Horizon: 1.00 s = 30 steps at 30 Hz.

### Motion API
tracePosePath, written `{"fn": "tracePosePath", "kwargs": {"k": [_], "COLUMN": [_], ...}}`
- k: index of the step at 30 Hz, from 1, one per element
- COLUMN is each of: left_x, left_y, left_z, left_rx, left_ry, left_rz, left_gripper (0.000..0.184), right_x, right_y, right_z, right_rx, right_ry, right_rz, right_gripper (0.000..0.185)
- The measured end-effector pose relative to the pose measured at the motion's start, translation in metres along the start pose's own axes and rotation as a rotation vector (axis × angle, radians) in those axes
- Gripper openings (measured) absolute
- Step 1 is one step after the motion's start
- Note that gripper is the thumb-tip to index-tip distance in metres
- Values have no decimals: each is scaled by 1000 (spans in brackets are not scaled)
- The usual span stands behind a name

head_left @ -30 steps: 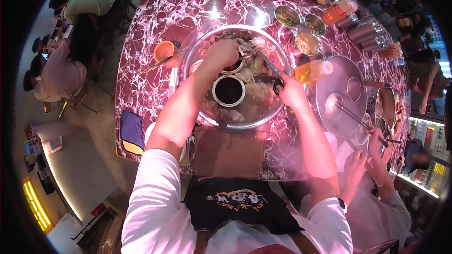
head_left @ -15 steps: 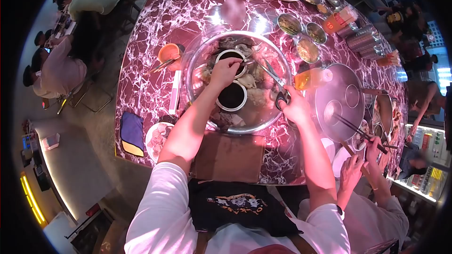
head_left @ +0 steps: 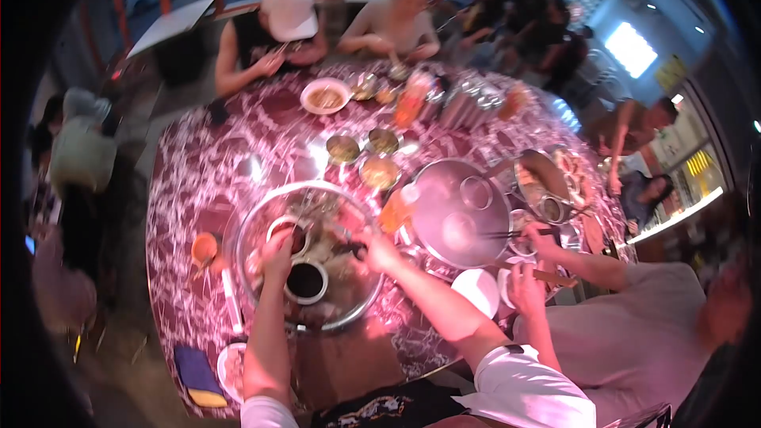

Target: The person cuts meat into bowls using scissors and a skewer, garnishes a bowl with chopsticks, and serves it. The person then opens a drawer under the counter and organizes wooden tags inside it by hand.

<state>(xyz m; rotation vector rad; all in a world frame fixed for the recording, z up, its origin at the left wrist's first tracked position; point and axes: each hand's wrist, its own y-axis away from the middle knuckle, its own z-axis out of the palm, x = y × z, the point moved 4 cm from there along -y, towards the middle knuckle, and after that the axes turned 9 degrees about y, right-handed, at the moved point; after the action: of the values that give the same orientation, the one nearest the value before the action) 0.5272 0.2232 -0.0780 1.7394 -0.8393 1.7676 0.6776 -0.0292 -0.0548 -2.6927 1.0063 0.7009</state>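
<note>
A large round metal pot holds pieces of food in broth, with a cup of dark liquid inside it and a second dark cup just behind. My left hand is closed over the second cup's left edge; what it grips is blurred. At the pot's right rim, my right hand is wrapped round the black handles of scissors. The blades reach left over the food and are smeared by motion.
Right of the pot lies a large round metal lid; beside it a person's hands hold long sticks. Small bowls and an orange cup stand behind. An orange container is at left. Two people sit across the table.
The view has tilted up and turned right, so the pot appears lower and left and people across the table show. Both my hands stay over the pot, the scissors still in my right.
</note>
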Motion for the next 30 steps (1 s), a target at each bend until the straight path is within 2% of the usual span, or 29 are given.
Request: {"fn": "tracePosePath", "kwargs": {"k": [2,4,8,9,10,11,12,13,14,18,19,20,22,26,27,30], "left_x": [-12,5,84,112,103,113,119,115,140,129,141,146,168,137,116,117], "left_y": [2,11,55,68,71,84,101,117,131,205,223,245,283,348,362,392], "left_z": [-1,1,-7,-5,-15,-25,-38,-43,-47,-114,-130,-142,-162,-208,-217,-226], "left_rx": [-38,-46,-1,-2,-30,-5,-35,30,-58,40,49,90,151,253,268,344], "left_ry": [290,465,104,64,-107,-551,-394,49,179,264,84,174,77,6,40,79], "left_rz": [-74,-45,-138,-29,259,343,208,189,16,-292,-162,-226,-300,-342,-332,-266], "left_gripper": [27,27,26,24,24,25,26,26,26,29,30,29,29,29,29,28], "right_x": [-4,-8,-20,-22,-28,-68,-51,-68,-55,-142,-157,-175,-210,-260,-272,-278], "right_y": [29,66,129,144,155,165,171,177,182,199,200,201,203,212,216,223], "right_z": [-20,-36,-64,-70,-73,-110,-91,-101,-88,-115,-109,-104,-99,-43,-32,6], "right_rx": [-161,-82,21,48,50,-34,-48,-22,41,-44,-67,-102,-172,-308,-305,-424], "right_ry": [-158,-160,-224,-204,-196,-127,-142,-118,-142,172,190,186,166,103,107,50], "right_rz": [166,210,266,263,256,306,224,255,138,-48,-91,-144,-251,-433,-490,-486], "right_gripper": [44,46,44,42,39,38,38,43,52,66,67,67,67,70,63,54]}}
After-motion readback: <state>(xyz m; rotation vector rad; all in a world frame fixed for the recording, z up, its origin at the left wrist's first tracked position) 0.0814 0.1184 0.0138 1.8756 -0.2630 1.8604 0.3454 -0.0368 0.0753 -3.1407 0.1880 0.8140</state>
